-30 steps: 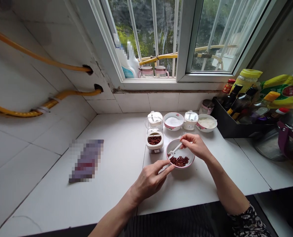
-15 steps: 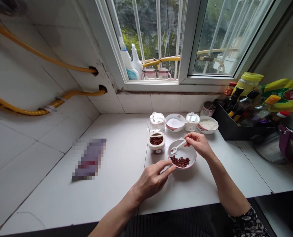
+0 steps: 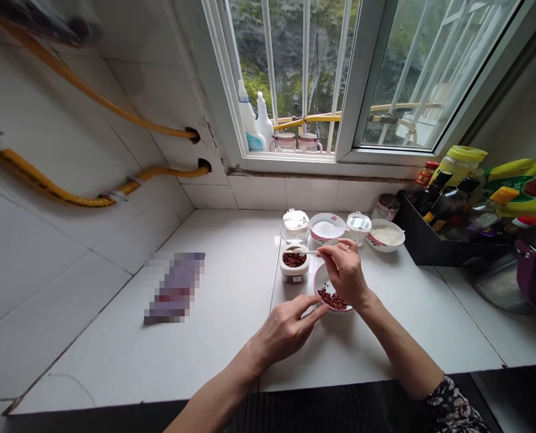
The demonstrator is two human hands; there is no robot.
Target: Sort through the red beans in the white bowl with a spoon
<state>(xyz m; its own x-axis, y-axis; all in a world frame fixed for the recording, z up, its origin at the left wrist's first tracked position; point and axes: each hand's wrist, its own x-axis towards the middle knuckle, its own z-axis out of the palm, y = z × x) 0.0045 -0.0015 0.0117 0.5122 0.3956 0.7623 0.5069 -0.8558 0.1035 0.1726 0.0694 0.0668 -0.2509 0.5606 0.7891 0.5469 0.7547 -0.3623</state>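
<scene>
My right hand [image 3: 345, 270] pinches the handle of a small white spoon [image 3: 310, 252]. Its scoop end is at the mouth of a clear spice jar [image 3: 295, 276] with a white rim and flipped-up lid, full of reddish-brown peppercorns [image 3: 293, 260]. Beside the jar is a white bowl [image 3: 320, 275] with a pink rim, partly covered by my right hand. A loose heap of the same peppercorns lies at the bottom of it. The fingers of my left hand [image 3: 290, 328] hold the bowl's near-left edge.
Behind stand a bowl of white grains [image 3: 328, 229], a lidded jar [image 3: 358, 225] and another bowl with pale contents [image 3: 385, 235]. Bottles crowd a black box [image 3: 434, 243] at the right, near a metal pot [image 3: 497, 282]. A blurred purple item [image 3: 177, 288] lies left.
My right hand has carried the spoon left from over the bowl to the spice jar's mouth. My left hand stays at the bowl's rim. The camera view has shifted slightly.
</scene>
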